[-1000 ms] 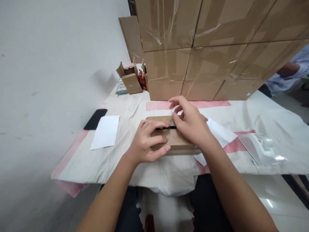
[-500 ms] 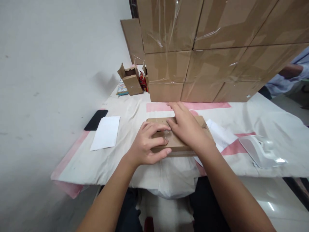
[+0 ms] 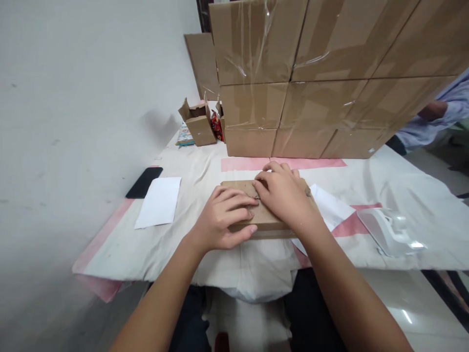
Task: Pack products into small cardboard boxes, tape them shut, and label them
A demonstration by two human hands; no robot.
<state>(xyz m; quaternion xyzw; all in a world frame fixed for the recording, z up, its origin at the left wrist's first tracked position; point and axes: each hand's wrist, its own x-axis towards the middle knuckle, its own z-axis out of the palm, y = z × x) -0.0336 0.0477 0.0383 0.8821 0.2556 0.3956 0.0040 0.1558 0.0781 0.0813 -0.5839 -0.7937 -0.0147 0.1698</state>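
- Right now, the flat cardboard box (image 3: 269,224) lies on the desk (image 3: 176,244), close to its near edge and directly in front of the person.
- The left hand (image 3: 223,217) holds the left end of this box: the fingers are bent over the top and the thumb presses against the near side.
- The right hand (image 3: 284,198) rests palm down on top of the box, with slightly bent fingers. The fingertips touch the lid near the left hand's fingertips, and this hand grips nothing.
- A white sheet (image 3: 330,208) sticks out from under the box at 3 o'clock.
- Further at 3 o'clock, a clear plastic piece (image 3: 390,232) lies near the desk edge.
- At 9 o'clock from the box lies a white paper (image 3: 158,201), and a black phone (image 3: 144,182) is just beside it at 10 o'clock.
- At 12 o'clock stands a stack of taped cartons (image 3: 293,73); a small open box (image 3: 200,124) stands at 11 o'clock.
- Another person's sleeve (image 3: 432,127) shows at 2 o'clock.
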